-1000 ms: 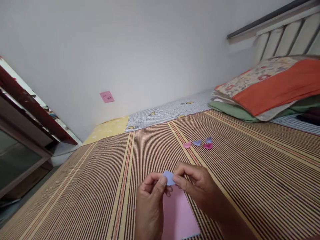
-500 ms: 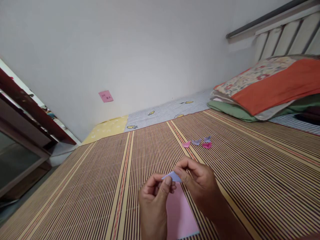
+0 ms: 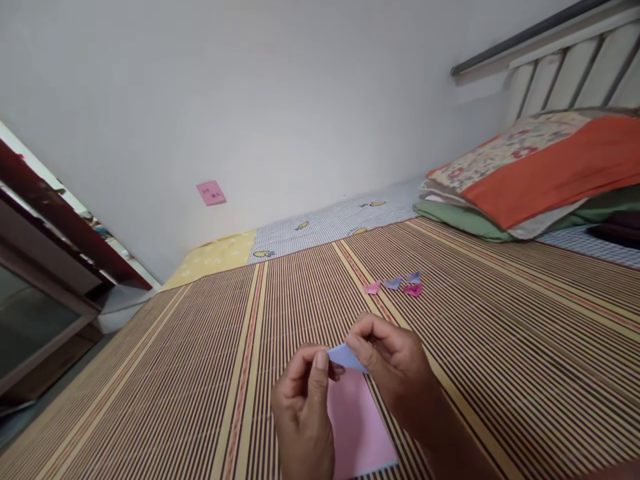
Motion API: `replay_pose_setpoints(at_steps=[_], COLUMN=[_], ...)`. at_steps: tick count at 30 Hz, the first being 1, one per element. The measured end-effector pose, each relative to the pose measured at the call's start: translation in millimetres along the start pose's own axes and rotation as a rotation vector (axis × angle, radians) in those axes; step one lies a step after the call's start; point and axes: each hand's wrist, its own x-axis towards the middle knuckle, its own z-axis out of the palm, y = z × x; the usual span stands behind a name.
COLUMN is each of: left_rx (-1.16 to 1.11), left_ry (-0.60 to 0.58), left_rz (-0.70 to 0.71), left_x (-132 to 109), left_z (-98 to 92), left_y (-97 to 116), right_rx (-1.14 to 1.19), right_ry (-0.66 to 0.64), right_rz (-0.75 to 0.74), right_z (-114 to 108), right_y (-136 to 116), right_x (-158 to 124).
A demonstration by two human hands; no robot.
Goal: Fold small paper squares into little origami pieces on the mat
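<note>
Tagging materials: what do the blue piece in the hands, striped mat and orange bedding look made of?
Blue piece: likely paper, matte; thin, with a crisp straight edge.
Striped mat: maybe bamboo or straw, low sheen; narrow parallel strips, exact fibre unclear.
Orange bedding: likely fabric, matte; soft layered edges, printed flowers.

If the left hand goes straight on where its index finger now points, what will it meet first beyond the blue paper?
Probably the right hand, holding the right side of the blue paper; depth is hard to judge.
</note>
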Motion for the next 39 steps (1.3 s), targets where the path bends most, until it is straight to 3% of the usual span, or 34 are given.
replay_pose_setpoints(at_steps=[6, 13, 20, 25, 31, 39], left_rx=[-0.046, -0.306, -0.508, -0.313, -0.166, 0.121], left_ry=[-0.056, 0.101, 0.092, 0.034, 0.015, 0.039], left_rz=[-0.118, -0.206, -0.229, -0.210, -0.145, -0.007], left_x=[2.5, 5.1, 7.8, 5.7, 5.2, 3.6], left_z=[-0.4, -5.9, 5.3, -0.1, -11.2, -7.9], left_y=[-3.4, -11.1, -8.6, -11.3, -13.2, 4.9], right_rx=[-0.047, -0.009, -0.175, -0.272, -0.369, -0.423], right_ry=[0.017, -0.081, -0.102, -0.108, -0.112, -0.100], right_rz=[0.025, 0.068, -0.003, 0.009, -0.139, -0.278], right_z=[2.0, -5.2, -4.5, -4.1, -5.6, -7.0], right_y=[4.0, 2.1, -3.8, -4.7, -2.3, 1.2], right_x=[0.8, 3.4, 1.6, 0.6, -0.4, -0.7])
